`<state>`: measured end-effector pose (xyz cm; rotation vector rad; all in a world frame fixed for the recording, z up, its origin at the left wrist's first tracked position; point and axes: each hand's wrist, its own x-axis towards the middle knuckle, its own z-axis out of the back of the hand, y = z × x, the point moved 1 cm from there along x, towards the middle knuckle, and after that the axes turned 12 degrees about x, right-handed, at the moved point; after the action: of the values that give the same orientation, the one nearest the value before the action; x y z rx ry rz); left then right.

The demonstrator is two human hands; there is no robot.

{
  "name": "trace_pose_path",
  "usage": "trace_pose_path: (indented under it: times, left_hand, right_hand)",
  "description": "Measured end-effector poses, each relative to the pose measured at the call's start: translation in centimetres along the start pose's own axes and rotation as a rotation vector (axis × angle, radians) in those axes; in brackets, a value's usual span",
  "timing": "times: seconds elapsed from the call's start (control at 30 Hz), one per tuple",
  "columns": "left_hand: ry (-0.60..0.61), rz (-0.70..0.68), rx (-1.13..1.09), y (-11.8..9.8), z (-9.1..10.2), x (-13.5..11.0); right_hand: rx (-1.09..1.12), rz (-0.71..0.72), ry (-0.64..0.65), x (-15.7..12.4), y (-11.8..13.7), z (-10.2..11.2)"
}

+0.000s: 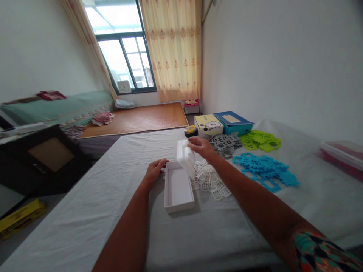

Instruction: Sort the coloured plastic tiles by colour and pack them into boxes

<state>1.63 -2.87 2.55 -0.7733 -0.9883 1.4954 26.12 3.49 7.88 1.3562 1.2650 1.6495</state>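
My right hand (202, 147) grips a white ridged plastic piece (185, 154), tilted above the far end of a shallow white box (179, 207). The piece is slightly blurred; it looks like a box insert tray. The box lies open side up on the sheet, with its bare floor showing. At its far left corner, my left hand (154, 173) has its fingers closed on the rim. Just right of the box, under my right forearm, spreads a pile of white lattice-like plastic pieces (209, 179).
Blue plastic pieces (265, 170), green ones (260, 139) and grey ones (225, 143) lie in piles on the right. Behind them stand a yellow box (209, 126), a blue box (234, 122) and a round black tin (190, 131). A clear-lidded container (344, 156) sits far right.
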Motion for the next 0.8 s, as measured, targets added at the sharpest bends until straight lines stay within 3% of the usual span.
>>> trace_pose_path:
  times: [0.1, 0.23, 0.43, 0.6, 0.7, 0.8]
  left_hand:
    - [0.041, -0.04, 0.053, -0.2, -0.1, -0.2]
    - [0.099, -0.118, 0.104, -0.3, 0.2, -0.1]
    - [0.016, -0.084, 0.174, 0.0, 1.3, 0.4]
    - [-0.064, -0.096, 0.199, 0.0, 1.3, 0.6]
    - [-0.079, -0.124, 0.218, -0.1, 1.0, 0.7]
    - [-0.091, -0.147, 0.24, -0.4, 0.8, 0.6]
  right_hand:
    - [0.077, -0.054, -0.15, 1.3, -1.1, 2.8]
    - [-0.232, 0.017, -0.101, 1.5, -2.2, 5.0]
    - [-0.646, 0.015, 0.162, 0.5, -3.1, 3.8]
    - [-0.782, 0.112, 0.156, -0.3, -1.6, 4.2]
    - [-0.783, 0.183, 0.154, -2.0, 0.0, 6.8]
    - [-0.824, 0.191, 0.142, -4.2, 1.4, 11.4]
